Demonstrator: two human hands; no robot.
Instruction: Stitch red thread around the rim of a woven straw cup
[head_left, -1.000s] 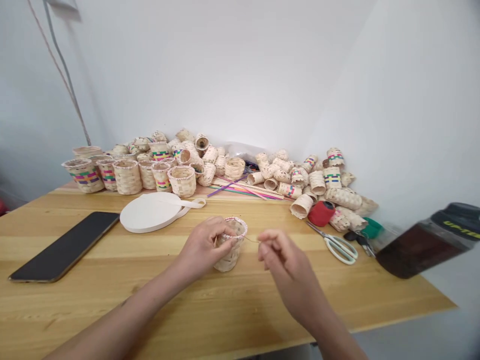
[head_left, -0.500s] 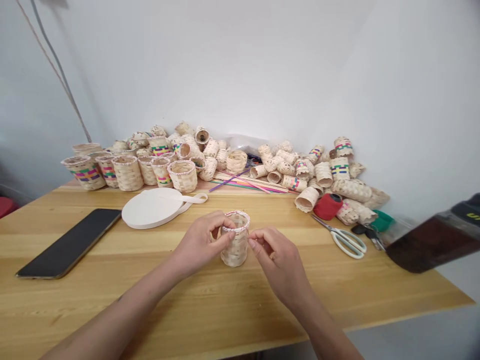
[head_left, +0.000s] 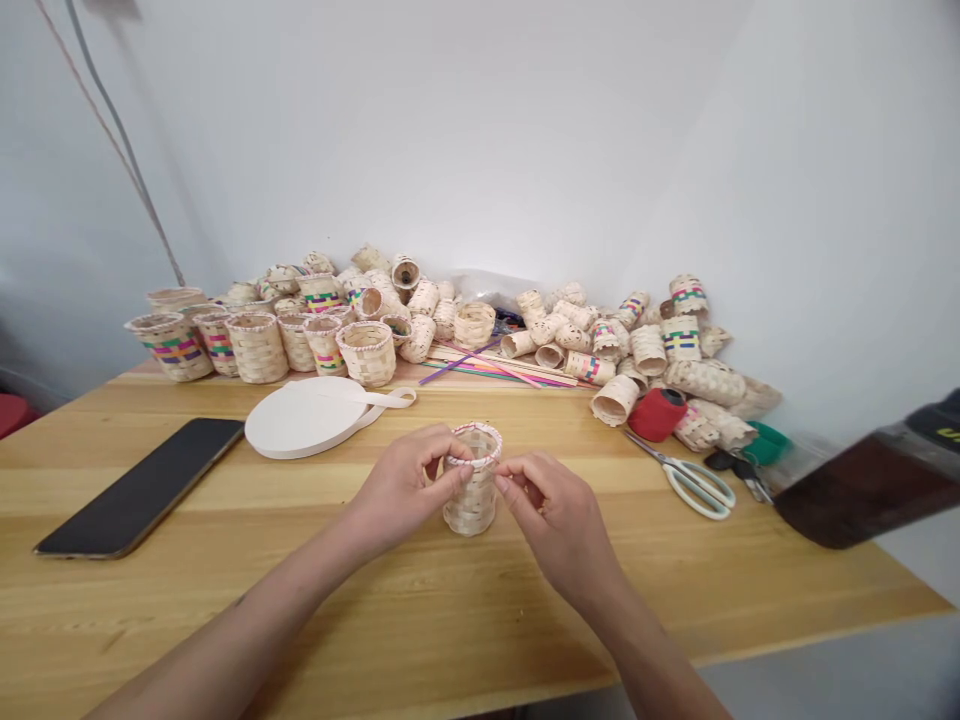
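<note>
The fingers of your left hand [head_left: 409,485] pinch the rim [head_left: 496,437] of the woven basket [head_left: 469,512], upright on the bench [head_left: 390,625] between both hands (whether your right hand [head_left: 551,515] grips anything, I cannot tell). A slack pinch could let it twist; hard tugging could tip it.

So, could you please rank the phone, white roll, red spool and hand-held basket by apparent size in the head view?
Largest to smallest:
1. Phone
2. White roll
3. Hand-held basket, partly covered by the left hand
4. Red spool
</note>
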